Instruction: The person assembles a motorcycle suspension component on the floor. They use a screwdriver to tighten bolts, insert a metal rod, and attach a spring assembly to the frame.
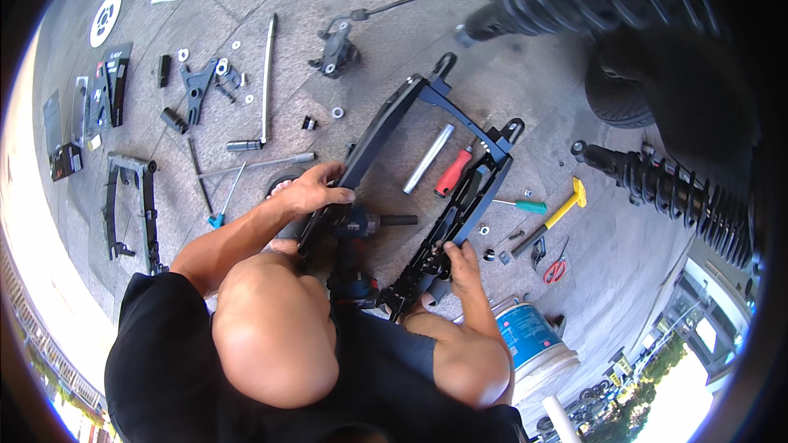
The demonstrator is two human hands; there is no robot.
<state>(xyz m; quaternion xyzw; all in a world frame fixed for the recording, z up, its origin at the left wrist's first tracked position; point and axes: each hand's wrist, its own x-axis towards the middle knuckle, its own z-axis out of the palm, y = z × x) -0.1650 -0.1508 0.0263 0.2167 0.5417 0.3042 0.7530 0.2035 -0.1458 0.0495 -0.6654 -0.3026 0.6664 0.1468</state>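
Observation:
A black metal frame [460, 119] with two long arms lies tilted on the paved ground in front of me. My left hand [316, 189] grips its left arm near the lower end. My right hand [461, 262] is closed on the lower end of its right arm. A dark blue power tool [358, 226] with a black socket sticks out between the two arms, just below my left hand; neither hand holds it. My bare knees frame the lower end of the frame.
Inside the frame lie a silver tube [428, 157] and a red-handled screwdriver [453, 172]. To the right are a green-handled screwdriver [525, 206], a yellow hammer [566, 207], red-handled pliers [556, 269], a blue-and-white bucket [533, 336] and coil shock absorbers [665, 189]. A long rod [267, 74] and another black frame [131, 205] lie left.

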